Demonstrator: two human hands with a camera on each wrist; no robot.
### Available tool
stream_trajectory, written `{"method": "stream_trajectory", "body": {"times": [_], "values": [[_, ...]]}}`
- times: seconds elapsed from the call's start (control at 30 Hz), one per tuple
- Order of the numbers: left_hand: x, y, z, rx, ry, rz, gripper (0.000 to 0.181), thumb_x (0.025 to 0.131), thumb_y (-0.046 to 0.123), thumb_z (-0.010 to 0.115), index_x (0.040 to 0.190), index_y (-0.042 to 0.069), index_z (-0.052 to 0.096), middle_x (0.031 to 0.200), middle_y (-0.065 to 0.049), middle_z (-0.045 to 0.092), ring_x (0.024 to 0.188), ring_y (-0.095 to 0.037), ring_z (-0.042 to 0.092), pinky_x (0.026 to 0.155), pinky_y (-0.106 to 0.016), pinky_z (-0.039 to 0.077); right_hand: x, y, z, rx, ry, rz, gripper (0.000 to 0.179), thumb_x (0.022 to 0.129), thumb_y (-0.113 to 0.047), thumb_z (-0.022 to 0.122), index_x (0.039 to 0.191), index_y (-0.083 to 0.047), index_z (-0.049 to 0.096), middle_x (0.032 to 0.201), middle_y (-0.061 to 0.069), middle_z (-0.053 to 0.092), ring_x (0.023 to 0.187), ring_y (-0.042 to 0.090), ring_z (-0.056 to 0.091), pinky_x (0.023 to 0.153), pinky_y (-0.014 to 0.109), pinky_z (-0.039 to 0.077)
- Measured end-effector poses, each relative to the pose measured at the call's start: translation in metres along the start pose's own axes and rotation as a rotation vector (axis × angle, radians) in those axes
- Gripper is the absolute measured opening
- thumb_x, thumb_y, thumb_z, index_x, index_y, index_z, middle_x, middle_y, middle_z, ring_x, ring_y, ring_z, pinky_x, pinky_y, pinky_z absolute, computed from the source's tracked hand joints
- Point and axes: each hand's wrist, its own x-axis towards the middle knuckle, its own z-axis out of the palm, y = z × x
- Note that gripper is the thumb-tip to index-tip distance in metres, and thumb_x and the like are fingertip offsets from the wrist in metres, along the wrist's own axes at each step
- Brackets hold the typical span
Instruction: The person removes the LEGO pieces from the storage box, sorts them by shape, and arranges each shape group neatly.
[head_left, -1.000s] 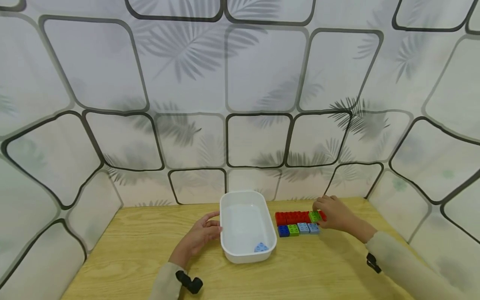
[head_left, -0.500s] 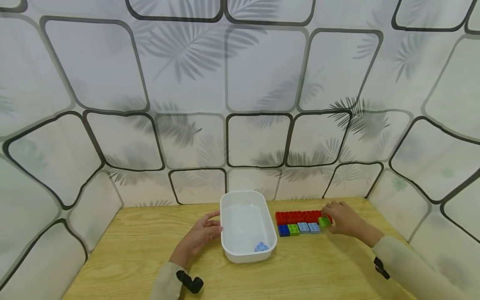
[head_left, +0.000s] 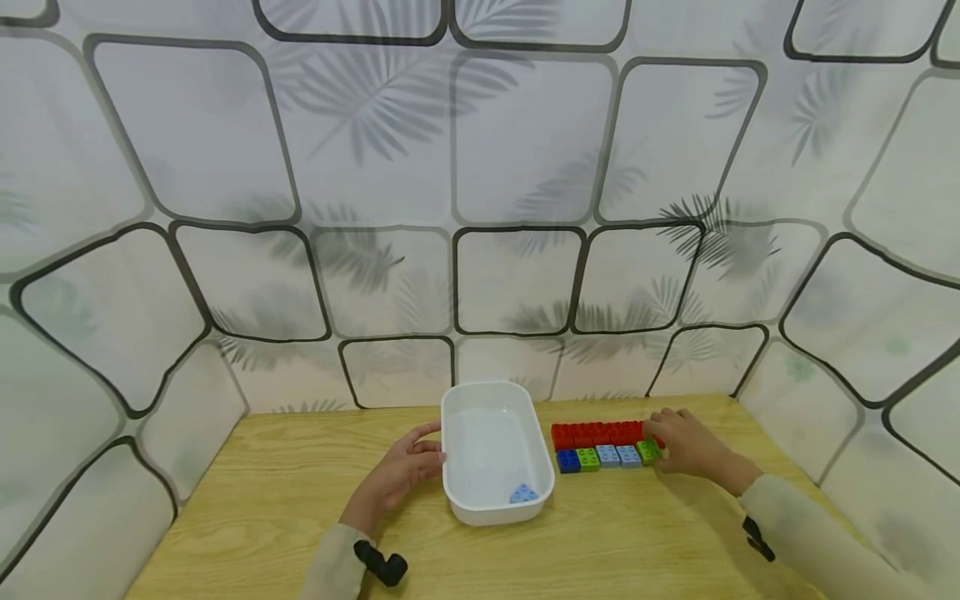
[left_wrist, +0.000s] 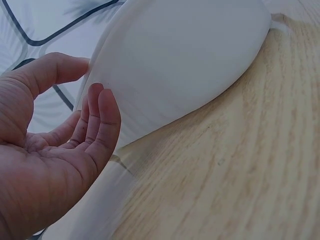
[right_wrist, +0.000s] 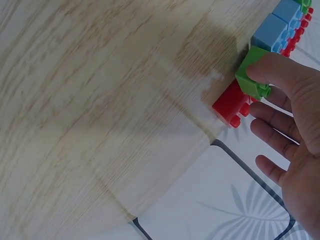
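Note:
Pinched by my right hand (head_left: pixel 688 443) is a green toy building block (head_left: pixel 647 452), at the right end of the front row of blocks. In the right wrist view the thumb presses the near side of that green block (right_wrist: pixel 252 65), close against a red block (right_wrist: pixel 231 103). My left hand (head_left: pixel 403 472) is at the left side of a white plastic tub (head_left: pixel 487 442), fingers loosely bent and fingertips right at its wall. In the left wrist view, this hand (left_wrist: pixel 60 140) does not wrap around the tub.
The front row also has a dark blue block (head_left: pixel 567 461), another green block (head_left: pixel 587 459) and two light blue blocks (head_left: pixel 618 456). Behind it runs a row of red blocks (head_left: pixel 596 434). Inside the tub lies a light blue piece (head_left: pixel 522 493). A patterned wall (head_left: pixel 517 283) encloses the wooden table (head_left: pixel 600 533).
My right hand has brought the green block from over the red row to the right and nearer, down to the end of the front row. The left hand and tub stay put.

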Motion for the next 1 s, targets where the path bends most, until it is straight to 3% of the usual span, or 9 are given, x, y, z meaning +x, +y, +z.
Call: {"method": "stream_trajectory", "body": {"times": [0.53, 1.0], "values": [[0.0005, -0.0009, 0.0003, 0.012, 0.012, -0.014, 0.071, 0.097, 0.004, 0.063, 0.157, -0.001, 0.026, 0.115, -0.007, 0.060, 0.098, -0.010, 0.062, 0.085, -0.025, 0.054, -0.0004, -0.0005, 0.0067, 0.045, -0.074, 0.055, 0.036, 0.066, -0.013, 0.088, 0.086, -0.019, 0.058, 0.081, -0.010, 0.050, 0.075, 0.011, 0.041, 0.069, 0.035, 0.032], [0.0013, 0.0000, -0.0010, 0.017, 0.016, -0.018, 0.071, 0.097, 0.005, 0.064, 0.157, -0.001, 0.026, 0.118, -0.009, 0.059, 0.098, -0.011, 0.062, 0.084, -0.025, 0.055, 0.0000, 0.0003, 0.0045, 0.043, -0.054, 0.036, 0.035, 0.066, -0.015, 0.087, 0.085, -0.020, 0.058, 0.080, -0.010, 0.049, 0.073, 0.009, 0.038, 0.069, 0.033, 0.029]]}}
